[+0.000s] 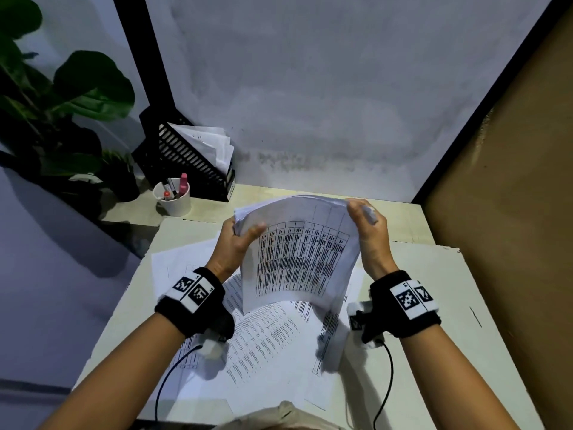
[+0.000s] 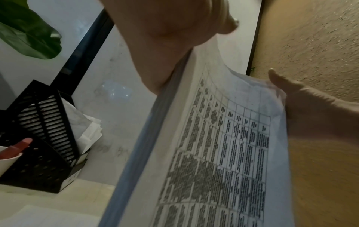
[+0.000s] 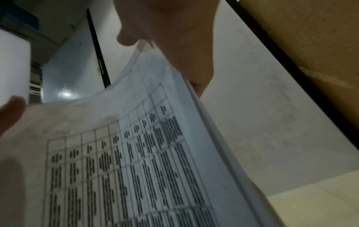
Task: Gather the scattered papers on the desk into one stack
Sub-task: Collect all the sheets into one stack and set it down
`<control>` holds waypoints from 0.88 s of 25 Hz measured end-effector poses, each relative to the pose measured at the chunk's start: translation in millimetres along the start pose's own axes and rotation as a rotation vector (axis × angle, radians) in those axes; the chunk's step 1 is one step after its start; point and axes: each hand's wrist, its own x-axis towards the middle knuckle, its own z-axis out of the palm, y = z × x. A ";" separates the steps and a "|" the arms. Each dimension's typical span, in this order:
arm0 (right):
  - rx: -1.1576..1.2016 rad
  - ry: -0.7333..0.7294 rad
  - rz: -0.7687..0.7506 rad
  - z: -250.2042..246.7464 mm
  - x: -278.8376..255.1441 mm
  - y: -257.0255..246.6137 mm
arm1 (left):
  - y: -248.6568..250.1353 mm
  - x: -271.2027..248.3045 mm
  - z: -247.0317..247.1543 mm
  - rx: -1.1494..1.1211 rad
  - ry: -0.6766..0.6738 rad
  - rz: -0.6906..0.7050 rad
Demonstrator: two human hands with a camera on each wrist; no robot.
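Observation:
Both hands hold a bundle of papers upright above the desk, its top sheet printed with a dense table. My left hand grips the bundle's upper left edge, thumb across the front. My right hand grips the upper right corner, fingers curled over the top. The left wrist view has the bundle edge-on under the left hand, with the right hand on its far side. In the right wrist view the printed sheet hangs from the right hand. Several loose printed sheets lie overlapping on the desk beneath.
A black file holder with papers stands at the back left by the wall. A white cup of pens sits in front of it. A leafy plant is at far left. A brown partition bounds the right side.

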 end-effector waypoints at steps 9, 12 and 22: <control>0.009 0.087 -0.074 5.3 11.0 -7.5 | 16.1 12.7 9.6 -0.064 0.131 0.096; -0.004 0.037 -0.080 0.6 10.4 -7.0 | 18.0 10.9 7.3 -0.039 0.060 0.126; -0.059 -0.115 0.080 -7.4 -12.1 17.0 | -11.4 12.0 -6.8 0.019 -0.063 -0.096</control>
